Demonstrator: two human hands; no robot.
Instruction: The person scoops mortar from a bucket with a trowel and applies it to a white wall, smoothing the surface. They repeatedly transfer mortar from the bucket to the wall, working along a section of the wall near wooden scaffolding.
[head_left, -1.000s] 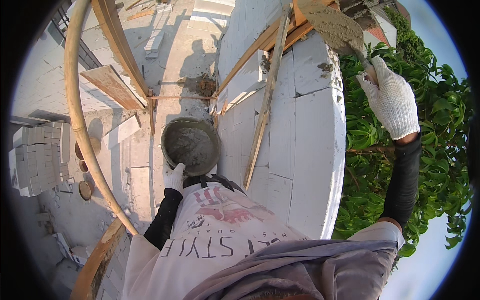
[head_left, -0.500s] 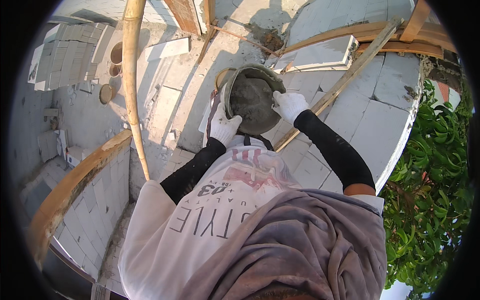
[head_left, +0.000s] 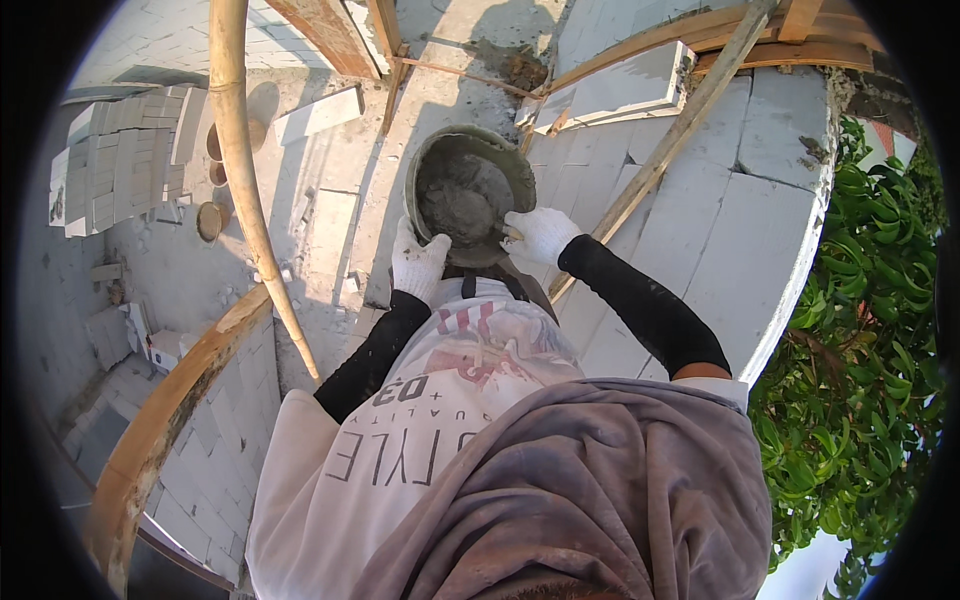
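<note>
A round dark bucket (head_left: 470, 143) in front of my body tilts so that its inside shows. Wet grey mortar (head_left: 462, 205) lies in it. My left hand (head_left: 418, 265), in a white knitted glove, grips the bucket's near left rim, with the thumb toward the inside. At the near right side my right hand (head_left: 540, 236), gloved the same way, has its fingers curled in over the rim beside the mortar. A small pale bit shows at its fingertips, too small to name. The bucket's underside is hidden.
Pale block walling (head_left: 700, 230) runs along my right, with a wooden plank (head_left: 665, 150) slanting over it and leaves (head_left: 850, 400) beyond. A bamboo pole (head_left: 235, 150) and a curved-looking timber (head_left: 165, 430) stand left. Stacked blocks (head_left: 120, 160) and a small bucket (head_left: 210, 221) sit lower down.
The bucket and both hands have shifted left in the picture as the view moved. My right hand has come lower along the bucket's right side, its fingers further over the inside.
</note>
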